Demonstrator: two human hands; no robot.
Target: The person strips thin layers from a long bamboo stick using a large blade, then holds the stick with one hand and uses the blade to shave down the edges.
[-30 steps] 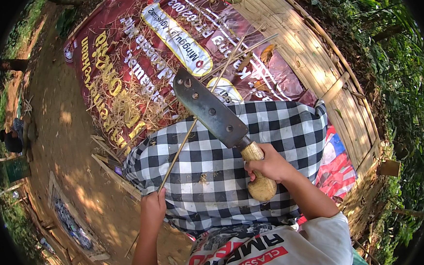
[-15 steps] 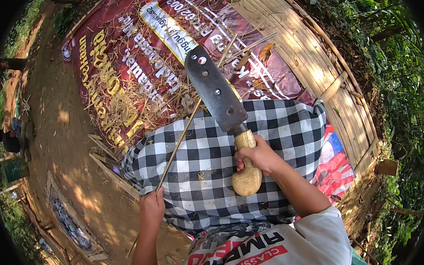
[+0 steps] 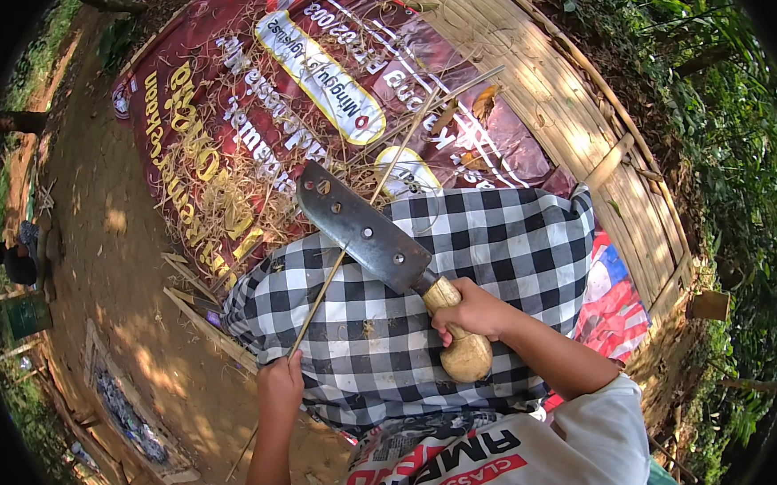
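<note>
My right hand (image 3: 475, 313) is wrapped round the bulbous wooden handle of a broad dark-bladed cleaver (image 3: 367, 232). The blade points up and left, lying across a thin bamboo strip (image 3: 317, 302). My left hand (image 3: 280, 380) pinches that strip, whose lower end trails out below the fist and whose upper part runs beyond the blade. Beneath both hands, a black-and-white checked cloth (image 3: 530, 251) covers my lap. Whether the edge bites into the strip cannot be made out.
A dark red printed banner (image 3: 213, 63) lies ahead, strewn with curled shavings (image 3: 222, 197) and loose strips. It rests on a bamboo slat platform (image 3: 558, 84). Bare earth (image 3: 96, 225) stretches to the left, with a wood-framed ash pit (image 3: 129, 413). Green plants (image 3: 722, 174) grow at right.
The cleaver has swung left and down toward me, its blade now across the strip. My right hand has shifted slightly lower and right; my left hand stays nearly in place.
</note>
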